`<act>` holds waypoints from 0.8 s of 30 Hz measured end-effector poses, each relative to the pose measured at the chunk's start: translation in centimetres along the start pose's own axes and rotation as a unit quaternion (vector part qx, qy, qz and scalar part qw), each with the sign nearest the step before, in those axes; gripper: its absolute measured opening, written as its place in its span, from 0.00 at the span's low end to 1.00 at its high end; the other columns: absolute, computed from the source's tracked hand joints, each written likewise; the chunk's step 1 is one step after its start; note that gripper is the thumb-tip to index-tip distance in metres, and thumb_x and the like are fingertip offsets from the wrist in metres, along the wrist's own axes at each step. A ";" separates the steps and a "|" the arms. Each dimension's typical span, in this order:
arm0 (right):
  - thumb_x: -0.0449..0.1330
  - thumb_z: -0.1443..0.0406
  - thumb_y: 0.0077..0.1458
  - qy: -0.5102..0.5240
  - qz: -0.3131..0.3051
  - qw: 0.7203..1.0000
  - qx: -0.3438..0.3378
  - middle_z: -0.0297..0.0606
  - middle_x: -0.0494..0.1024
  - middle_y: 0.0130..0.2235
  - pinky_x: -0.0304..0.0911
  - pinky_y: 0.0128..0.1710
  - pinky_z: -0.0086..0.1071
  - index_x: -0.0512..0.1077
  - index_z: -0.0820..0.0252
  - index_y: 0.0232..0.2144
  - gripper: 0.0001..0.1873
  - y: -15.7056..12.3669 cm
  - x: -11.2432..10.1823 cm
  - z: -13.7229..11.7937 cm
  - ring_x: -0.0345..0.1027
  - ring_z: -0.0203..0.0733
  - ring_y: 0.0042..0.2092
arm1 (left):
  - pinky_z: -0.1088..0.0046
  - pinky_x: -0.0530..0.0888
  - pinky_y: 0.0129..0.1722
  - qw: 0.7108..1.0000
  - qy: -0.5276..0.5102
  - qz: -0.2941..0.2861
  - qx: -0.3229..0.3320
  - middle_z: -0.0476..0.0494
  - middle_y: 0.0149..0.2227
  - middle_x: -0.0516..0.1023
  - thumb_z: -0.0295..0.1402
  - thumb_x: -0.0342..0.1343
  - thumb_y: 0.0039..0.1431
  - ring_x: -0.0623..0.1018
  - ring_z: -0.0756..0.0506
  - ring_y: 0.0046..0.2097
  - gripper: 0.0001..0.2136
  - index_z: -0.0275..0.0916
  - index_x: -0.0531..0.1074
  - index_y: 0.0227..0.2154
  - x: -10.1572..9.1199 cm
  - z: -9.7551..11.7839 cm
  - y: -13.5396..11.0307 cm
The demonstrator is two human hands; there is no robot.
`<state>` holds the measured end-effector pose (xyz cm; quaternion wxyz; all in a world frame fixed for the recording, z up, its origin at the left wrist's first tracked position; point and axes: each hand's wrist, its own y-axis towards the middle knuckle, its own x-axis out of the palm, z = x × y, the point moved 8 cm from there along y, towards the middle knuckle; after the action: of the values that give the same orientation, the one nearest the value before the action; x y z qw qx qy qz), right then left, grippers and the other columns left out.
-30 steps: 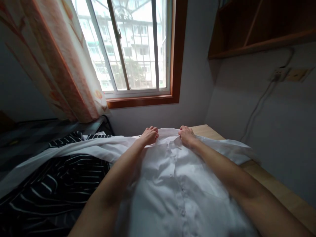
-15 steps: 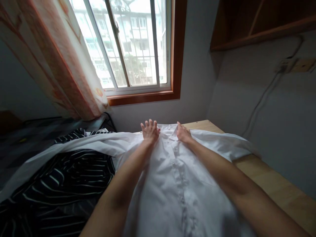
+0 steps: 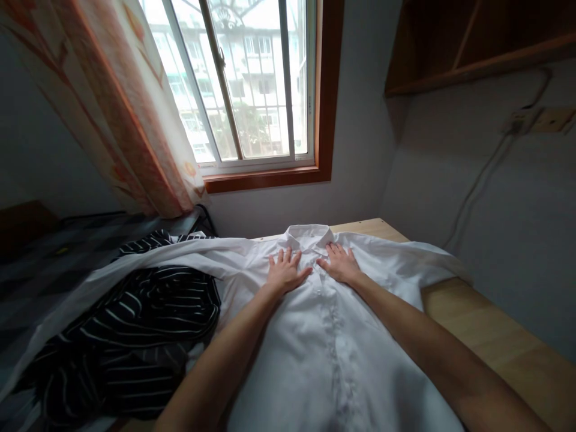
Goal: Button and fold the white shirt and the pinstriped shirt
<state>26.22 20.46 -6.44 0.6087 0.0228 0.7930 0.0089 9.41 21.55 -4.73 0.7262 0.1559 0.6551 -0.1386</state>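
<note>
A white button-up shirt (image 3: 324, 348) lies front up on a wooden table (image 3: 499, 342), its collar (image 3: 310, 235) at the far end. My left hand (image 3: 285, 271) rests flat on the shirt's chest just below the collar, fingers spread. My right hand (image 3: 339, 263) lies flat beside it, on the other side of the button line, fingers also stretched out. Neither hand holds anything. One sleeve (image 3: 112, 276) stretches away to the left over other clothing.
A black garment with white stripes (image 3: 135, 336) lies crumpled at the left, partly under the white sleeve. A window (image 3: 252, 90) with an orange patterned curtain (image 3: 112, 108) is ahead. A wooden shelf (image 3: 472, 54) and a wall socket with cable (image 3: 517, 123) are on the right wall.
My hands let go of the collar area they were gripping, opened, and slid back toward me to lie flat on the shirt's chest. The collar now lies flat and uncovered.
</note>
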 end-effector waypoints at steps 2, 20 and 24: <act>0.43 0.47 0.63 0.014 0.009 1.000 0.016 0.50 0.48 0.69 0.31 0.64 0.54 0.49 0.68 0.66 0.39 0.0 -0.2 0.3 0.36 0.52 0.69 | 0.39 0.44 0.61 1.000 0.000 -0.003 0.008 0.35 0.69 0.47 0.64 0.38 0.56 0.46 0.27 0.68 0.40 0.47 0.52 0.66 0.0 0.1 -0.5; 0.55 0.66 0.59 0.113 0.147 0.983 -0.004 0.38 0.75 0.47 0.52 0.51 0.40 0.76 0.53 0.39 0.10 1.3 -2.2 -2.1 0.63 0.46 0.52 | 0.64 0.65 0.47 0.985 -0.124 0.118 -0.030 0.41 0.41 0.77 0.35 0.53 0.56 0.71 0.40 0.48 0.09 0.42 0.78 0.34 -3.1 3.4 0.6; 0.53 0.67 0.60 0.099 0.156 0.982 0.035 0.41 0.75 0.43 0.53 0.46 0.38 0.75 0.56 0.37 0.10 1.4 -2.3 -0.8 0.64 0.47 0.48 | 0.65 0.65 0.46 0.982 -0.145 0.120 0.011 0.44 0.40 0.78 0.33 0.56 0.54 0.72 0.41 0.46 0.06 0.42 0.78 0.31 -2.6 3.6 0.4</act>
<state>26.05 21.74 -3.98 0.5172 0.1664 0.8359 0.0783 12.62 20.46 -1.81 0.8232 0.2197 0.5175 -0.0790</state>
